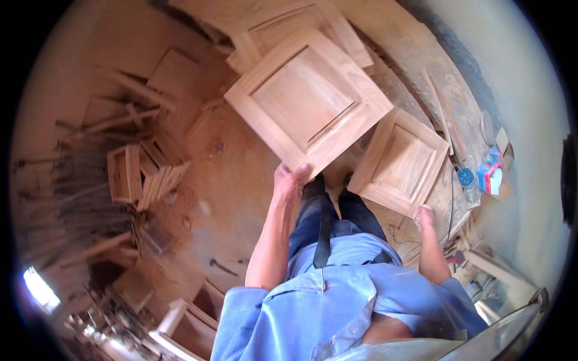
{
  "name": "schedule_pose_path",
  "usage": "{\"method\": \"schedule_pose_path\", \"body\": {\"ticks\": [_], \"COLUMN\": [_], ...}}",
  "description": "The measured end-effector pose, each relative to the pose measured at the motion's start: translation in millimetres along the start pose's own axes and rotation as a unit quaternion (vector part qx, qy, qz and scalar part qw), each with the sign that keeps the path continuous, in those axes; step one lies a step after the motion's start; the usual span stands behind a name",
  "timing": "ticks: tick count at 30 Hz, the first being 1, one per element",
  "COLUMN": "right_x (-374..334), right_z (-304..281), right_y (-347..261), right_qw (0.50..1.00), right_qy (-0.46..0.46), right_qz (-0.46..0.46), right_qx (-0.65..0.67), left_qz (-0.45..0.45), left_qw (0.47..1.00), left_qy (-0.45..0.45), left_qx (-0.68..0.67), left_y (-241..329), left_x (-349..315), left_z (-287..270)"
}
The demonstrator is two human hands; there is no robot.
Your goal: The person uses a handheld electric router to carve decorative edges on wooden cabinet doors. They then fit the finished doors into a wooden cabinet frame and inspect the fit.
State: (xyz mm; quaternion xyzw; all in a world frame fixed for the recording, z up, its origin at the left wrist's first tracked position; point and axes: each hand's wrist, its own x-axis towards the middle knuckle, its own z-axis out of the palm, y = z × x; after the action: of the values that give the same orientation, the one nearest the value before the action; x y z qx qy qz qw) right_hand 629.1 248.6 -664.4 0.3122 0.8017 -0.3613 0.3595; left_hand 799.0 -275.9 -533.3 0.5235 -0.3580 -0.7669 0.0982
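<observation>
A large, pale wooden cabinet door (308, 96) with a raised centre panel is tilted in front of me. My left hand (291, 179) grips its near corner, thumb on the top face and fingers underneath. To the right is a smaller wooden cabinet door (402, 157) of the same style. My right hand (425, 218) is closed on its near right corner, with the fingers partly hidden. Beyond the large door, a further panelled door (355, 49) is partly covered by it.
A long workbench (415, 45) runs along the right wall. On it are wood strips (442, 114), a blue-capped jar (467, 179) and a blue-and-red box (486, 174). A slatted wooden crate (147, 174), a hammer (224, 266) and scattered timber lie on the dusty floor to my left.
</observation>
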Motion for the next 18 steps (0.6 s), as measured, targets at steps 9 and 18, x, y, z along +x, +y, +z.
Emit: {"method": "schedule_pose_path", "body": {"ticks": [9, 18], "right_x": [-52.1, -72.5], "right_z": [57.0, 186.8], "right_y": [-104.4, -257.4], "right_qw": [0.967, 0.947], "right_qy": [-0.021, -0.205], "right_qz": [-0.223, -0.223], "right_qx": [-0.119, 0.107], "left_qz": [-0.050, 0.022], "left_qw": [0.979, 0.975], "left_qy": [0.012, 0.040], "left_qx": [-0.199, -0.220], "left_y": [-2.5, 43.9], "left_x": [23.0, 66.8], "left_z": [-30.2, -59.9]}}
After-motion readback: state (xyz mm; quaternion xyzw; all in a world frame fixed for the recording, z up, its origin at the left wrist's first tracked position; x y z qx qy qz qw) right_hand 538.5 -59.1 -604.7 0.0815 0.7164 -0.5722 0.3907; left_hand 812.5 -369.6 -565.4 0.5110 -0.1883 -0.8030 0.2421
